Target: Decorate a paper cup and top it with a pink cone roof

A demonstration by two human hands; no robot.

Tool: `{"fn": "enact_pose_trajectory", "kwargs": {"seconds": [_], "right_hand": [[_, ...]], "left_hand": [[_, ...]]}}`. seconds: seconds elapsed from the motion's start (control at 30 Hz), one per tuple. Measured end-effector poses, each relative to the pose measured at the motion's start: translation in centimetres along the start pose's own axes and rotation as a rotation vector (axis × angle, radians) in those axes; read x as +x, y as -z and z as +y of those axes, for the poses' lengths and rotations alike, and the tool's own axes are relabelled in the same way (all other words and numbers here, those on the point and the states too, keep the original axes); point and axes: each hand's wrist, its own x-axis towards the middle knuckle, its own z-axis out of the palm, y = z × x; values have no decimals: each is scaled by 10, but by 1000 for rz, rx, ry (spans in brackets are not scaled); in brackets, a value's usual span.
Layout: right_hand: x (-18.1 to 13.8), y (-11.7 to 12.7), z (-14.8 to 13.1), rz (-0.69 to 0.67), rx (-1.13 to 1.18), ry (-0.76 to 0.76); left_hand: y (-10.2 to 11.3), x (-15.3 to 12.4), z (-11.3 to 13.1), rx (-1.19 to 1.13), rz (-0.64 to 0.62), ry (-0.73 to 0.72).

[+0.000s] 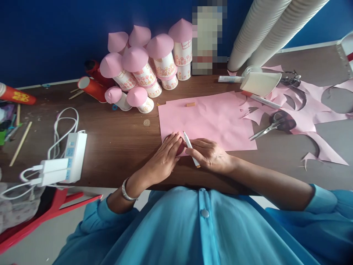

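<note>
My left hand (168,152) lies flat, fingers stretched out, over a dark reddish round object (181,148) at the near left edge of the pink paper (212,121). Most of that object is hidden under the hand. In my right hand (211,154) a white marker (188,140) is held under the thumb, its uncovered tip pointing up and away from me. The right fingers rest against the paper and reach close to the round object. An orange-brown marker cap (190,104) lies on the far part of the sheet.
Paper-cup houses with pink cone roofs (135,59) stand at the back. Scissors (267,130) and pink scraps (314,103) lie right, below stacked white cups (259,33). A power strip (75,156) with cables sits left, near a wooden stick (20,143) and red cups (92,88).
</note>
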Motion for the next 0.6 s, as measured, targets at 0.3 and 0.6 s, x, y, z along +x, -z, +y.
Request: {"fn": "enact_pose_trajectory", "kwargs": {"seconds": [0.3, 0.6], "right_hand": [[-4, 1, 2, -20, -13, -11], [-9, -3, 3, -2, -4, -17]], "left_hand": [[47, 23, -25, -32, -161, -36], [67, 51, -17, 62, -302, -67]]}}
